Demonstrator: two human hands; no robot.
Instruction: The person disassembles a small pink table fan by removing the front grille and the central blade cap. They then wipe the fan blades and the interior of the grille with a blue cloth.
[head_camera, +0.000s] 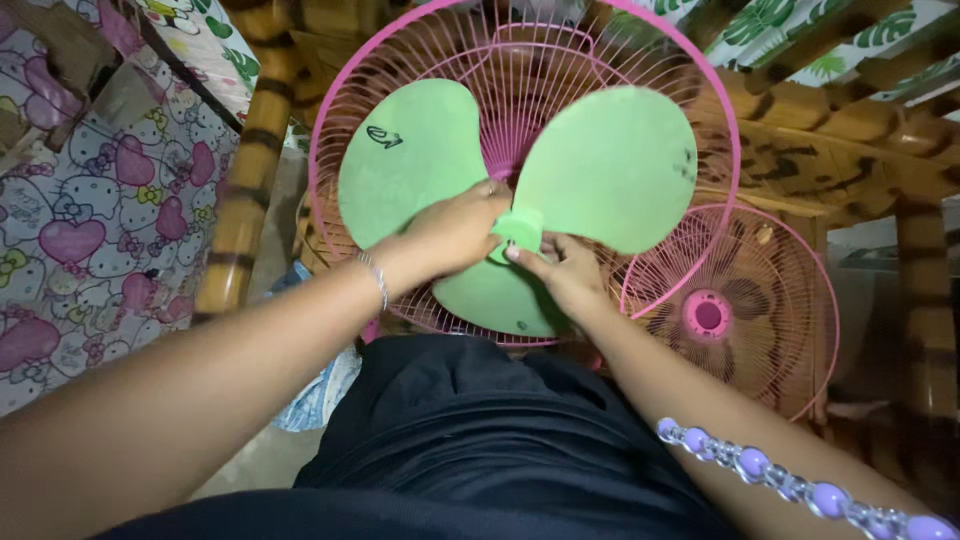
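As I look down through the head camera, my left hand (455, 232) and right hand (560, 270) meet at the hub (520, 230) of a green three-bladed fan blade (610, 165), which sits inside the pink rear grille (520, 60). The left hand's fingers curl around the hub from the left; the right hand's fingertips pinch it from below right. The blade faces me, its axle pointing straight at the camera, with two lobes spread up and one hanging down behind the hands. A second pink grille (745, 300) leans just to the right, before bamboo furniture (820, 130).
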